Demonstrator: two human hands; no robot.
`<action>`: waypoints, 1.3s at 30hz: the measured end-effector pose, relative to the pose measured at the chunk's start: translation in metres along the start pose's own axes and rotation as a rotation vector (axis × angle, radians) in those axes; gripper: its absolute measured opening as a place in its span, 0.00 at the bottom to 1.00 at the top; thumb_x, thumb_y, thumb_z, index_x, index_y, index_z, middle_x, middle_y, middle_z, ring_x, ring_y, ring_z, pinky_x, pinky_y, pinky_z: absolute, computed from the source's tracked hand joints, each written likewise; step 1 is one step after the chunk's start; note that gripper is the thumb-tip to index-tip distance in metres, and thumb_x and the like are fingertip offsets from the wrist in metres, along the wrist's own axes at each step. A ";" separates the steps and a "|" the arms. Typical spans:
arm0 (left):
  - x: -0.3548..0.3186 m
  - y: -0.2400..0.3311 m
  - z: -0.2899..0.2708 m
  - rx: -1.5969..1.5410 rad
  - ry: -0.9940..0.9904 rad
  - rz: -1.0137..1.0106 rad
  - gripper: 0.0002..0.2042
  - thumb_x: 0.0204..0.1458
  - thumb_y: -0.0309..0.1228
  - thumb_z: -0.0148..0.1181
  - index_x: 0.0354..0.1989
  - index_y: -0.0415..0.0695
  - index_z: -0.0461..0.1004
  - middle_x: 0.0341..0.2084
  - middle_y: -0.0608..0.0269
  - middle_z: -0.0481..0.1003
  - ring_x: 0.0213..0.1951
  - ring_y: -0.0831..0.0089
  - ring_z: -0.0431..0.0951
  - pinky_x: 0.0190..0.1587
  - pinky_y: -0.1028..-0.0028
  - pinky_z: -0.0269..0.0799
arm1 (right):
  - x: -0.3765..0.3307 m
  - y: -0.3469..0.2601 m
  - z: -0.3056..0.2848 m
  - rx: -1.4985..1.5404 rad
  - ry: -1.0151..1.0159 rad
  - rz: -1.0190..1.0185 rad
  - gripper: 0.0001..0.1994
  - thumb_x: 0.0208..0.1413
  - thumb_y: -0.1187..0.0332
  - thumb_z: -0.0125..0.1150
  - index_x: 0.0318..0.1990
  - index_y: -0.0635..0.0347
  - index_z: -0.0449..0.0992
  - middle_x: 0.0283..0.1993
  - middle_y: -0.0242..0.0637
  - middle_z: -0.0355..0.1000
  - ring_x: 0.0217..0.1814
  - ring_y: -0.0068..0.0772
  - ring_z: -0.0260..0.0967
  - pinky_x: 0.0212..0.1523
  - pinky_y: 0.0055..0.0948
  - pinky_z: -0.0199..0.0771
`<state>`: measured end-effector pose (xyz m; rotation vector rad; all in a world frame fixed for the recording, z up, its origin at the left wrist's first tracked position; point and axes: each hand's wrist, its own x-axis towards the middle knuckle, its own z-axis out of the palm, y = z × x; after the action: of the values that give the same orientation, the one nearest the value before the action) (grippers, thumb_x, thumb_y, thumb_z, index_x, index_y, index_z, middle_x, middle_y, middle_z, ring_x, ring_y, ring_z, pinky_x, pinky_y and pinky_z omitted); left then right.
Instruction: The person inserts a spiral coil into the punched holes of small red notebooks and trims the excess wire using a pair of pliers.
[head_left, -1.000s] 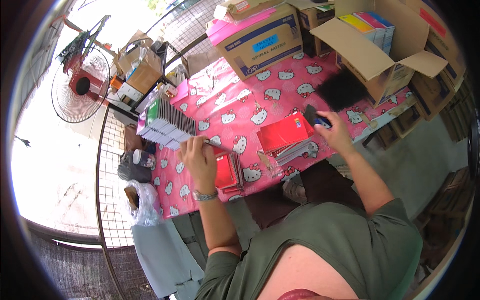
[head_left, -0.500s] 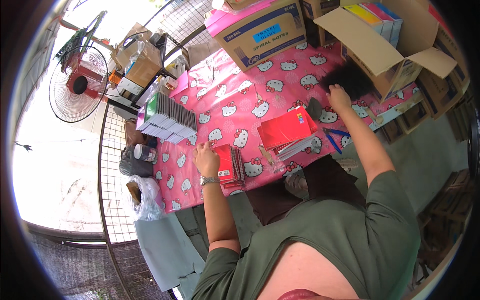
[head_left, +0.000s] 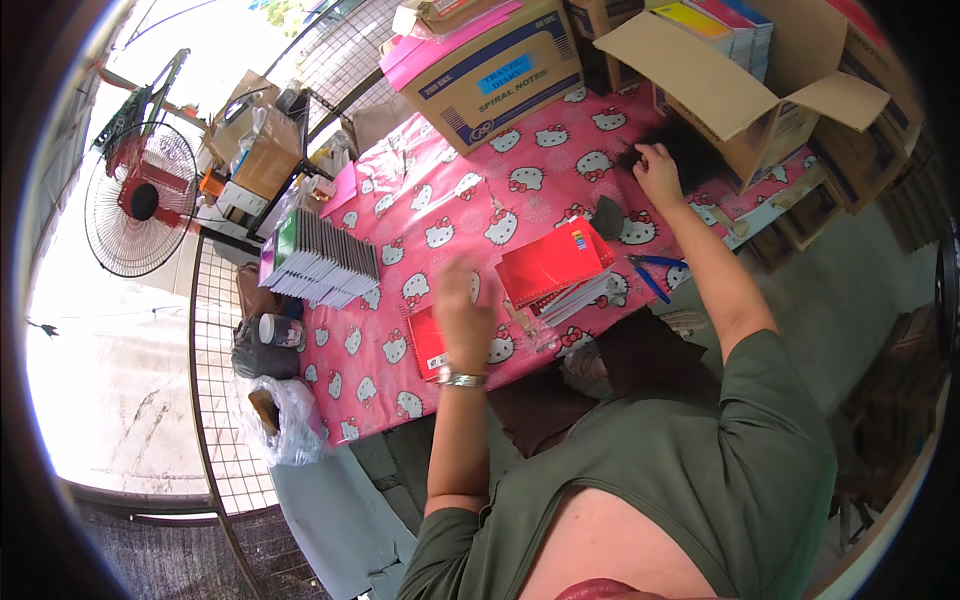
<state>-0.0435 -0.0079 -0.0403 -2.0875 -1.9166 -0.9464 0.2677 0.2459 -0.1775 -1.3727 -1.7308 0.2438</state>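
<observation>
My left hand, smeared by motion, hangs over a short stack of red spiral notebooks near the table's front edge and hides much of it. Whether it holds anything cannot be seen. My right hand is at the left side of a dark, fuzzy heap of fine black strands, its fingers bent together at the heap's edge. What they pinch, if anything, is too small to make out. Between my hands lies a second, uneven pile of red-covered notebooks, its white pages showing toward me.
Blue-handled pliers and a dark grey lump lie right of the red pile. A tall stack of spiral notebooks stands left. An open carton holds colourful notebooks; a closed carton stands behind. A fan is far left.
My left hand has moved right, from the left edge of the short red stack to above it. My right hand stays at the black heap, its fingers more bent. The whole view has shifted slightly.
</observation>
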 end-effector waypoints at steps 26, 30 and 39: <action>0.053 0.060 0.021 0.071 -0.198 0.260 0.09 0.58 0.32 0.57 0.43 0.44 0.73 0.36 0.58 0.77 0.41 0.58 0.75 0.49 0.61 0.63 | -0.051 -0.170 -0.103 0.600 -0.458 -0.356 0.09 0.56 0.72 0.63 0.44 0.59 0.81 0.37 0.38 0.73 0.40 0.40 0.73 0.42 0.35 0.74; 0.052 0.060 0.024 0.055 -0.209 0.275 0.09 0.58 0.32 0.57 0.45 0.44 0.72 0.37 0.58 0.77 0.42 0.59 0.75 0.49 0.60 0.62 | -0.046 -0.165 -0.103 0.708 -0.610 -0.270 0.10 0.59 0.71 0.61 0.46 0.61 0.80 0.36 0.46 0.76 0.39 0.45 0.76 0.43 0.37 0.74; 0.052 0.072 0.032 0.012 -0.124 0.343 0.12 0.55 0.30 0.58 0.46 0.41 0.70 0.39 0.56 0.76 0.44 0.57 0.75 0.53 0.59 0.62 | -0.036 -0.189 -0.125 0.438 -0.678 -0.267 0.17 0.59 0.71 0.58 0.55 0.59 0.66 0.40 0.53 0.77 0.46 0.55 0.77 0.39 0.44 0.77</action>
<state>0.0339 0.0400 -0.0158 -2.4118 -1.5321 -0.7439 0.2288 0.1008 -0.0036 -0.7609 -2.2042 0.9604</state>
